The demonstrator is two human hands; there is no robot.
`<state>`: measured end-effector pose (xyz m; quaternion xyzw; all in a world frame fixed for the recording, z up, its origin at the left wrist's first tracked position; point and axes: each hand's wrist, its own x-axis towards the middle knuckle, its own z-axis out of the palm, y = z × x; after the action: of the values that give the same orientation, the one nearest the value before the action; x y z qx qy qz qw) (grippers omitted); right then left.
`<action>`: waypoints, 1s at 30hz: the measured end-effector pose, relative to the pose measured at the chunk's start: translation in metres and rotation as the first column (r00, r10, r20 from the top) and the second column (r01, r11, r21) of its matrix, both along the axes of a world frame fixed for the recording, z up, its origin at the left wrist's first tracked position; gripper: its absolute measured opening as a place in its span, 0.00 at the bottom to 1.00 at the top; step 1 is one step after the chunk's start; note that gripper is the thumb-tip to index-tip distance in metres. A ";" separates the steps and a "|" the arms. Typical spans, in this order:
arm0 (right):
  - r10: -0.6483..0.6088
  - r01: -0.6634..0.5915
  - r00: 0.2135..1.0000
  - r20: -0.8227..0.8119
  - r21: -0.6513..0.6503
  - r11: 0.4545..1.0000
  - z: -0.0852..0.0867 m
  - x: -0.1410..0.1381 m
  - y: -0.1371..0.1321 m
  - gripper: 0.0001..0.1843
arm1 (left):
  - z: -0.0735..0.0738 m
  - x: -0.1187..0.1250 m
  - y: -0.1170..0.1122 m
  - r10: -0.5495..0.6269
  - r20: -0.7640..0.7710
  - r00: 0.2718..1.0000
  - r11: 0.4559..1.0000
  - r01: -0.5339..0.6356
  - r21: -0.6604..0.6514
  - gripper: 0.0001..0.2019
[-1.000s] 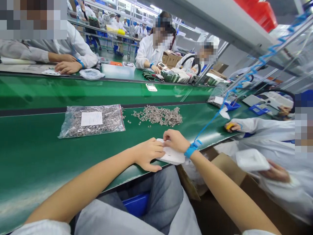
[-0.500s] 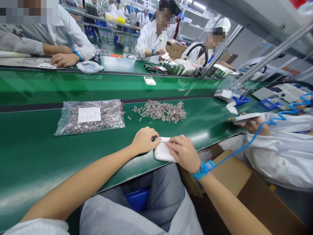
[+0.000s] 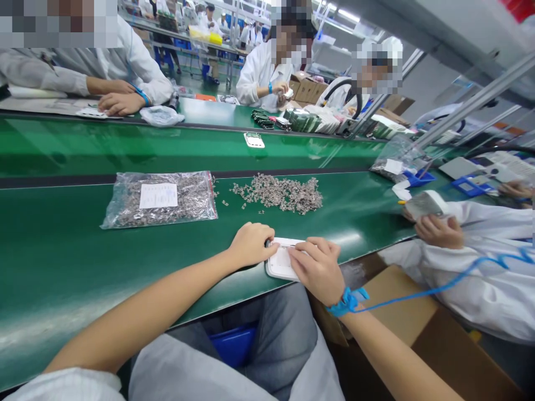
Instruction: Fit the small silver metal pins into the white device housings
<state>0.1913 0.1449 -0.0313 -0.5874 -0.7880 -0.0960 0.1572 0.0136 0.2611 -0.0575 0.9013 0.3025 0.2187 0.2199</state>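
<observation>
White casing (image 3: 281, 264) flat at the near edge of the green tabletop (image 3: 104, 267), between both hands, rimmed face up. Left hand (image 3: 253, 244) with thumb on the far-left corner, fingers curled beside it; cannot tell if clamped on the rim. Right hand (image 3: 321, 270) over the right half, fingers bunched together on the inner face; cannot tell if pinching something small. Probably best to brace that left corner firmly, press straight down rather than sideways, and avoid tipping over the edge. Leave the loose metal pieces (image 3: 280, 193) undisturbed beyond, and the blue cord (image 3: 418, 296) slack, off to the right.
</observation>
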 end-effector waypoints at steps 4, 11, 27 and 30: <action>-0.071 0.066 0.996 0.056 0.083 0.994 0.000 -0.002 -0.004 0.07 | 0.001 0.005 -0.003 0.047 0.004 0.999 0.998 -0.047 -0.035 0.11; -0.084 0.078 0.989 0.122 0.049 0.996 0.006 -0.004 -0.002 0.05 | 0.002 0.015 -0.011 0.141 0.004 0.990 0.988 -0.140 -0.063 0.10; -0.104 0.067 0.961 0.258 0.146 0.987 -0.008 -0.011 -0.013 0.09 | -0.005 0.021 -0.015 0.135 -0.075 0.988 0.988 -0.128 0.086 0.10; -0.134 0.093 0.967 0.218 0.187 0.978 -0.003 -0.008 -0.015 0.12 | 0.001 0.018 -0.015 0.159 -0.094 0.983 0.987 -0.155 0.047 0.11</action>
<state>0.1836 0.1298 -0.0344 -0.6007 -0.7543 -0.2410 0.1103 0.0319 0.2461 -0.0567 0.8883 0.3788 0.1970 0.1693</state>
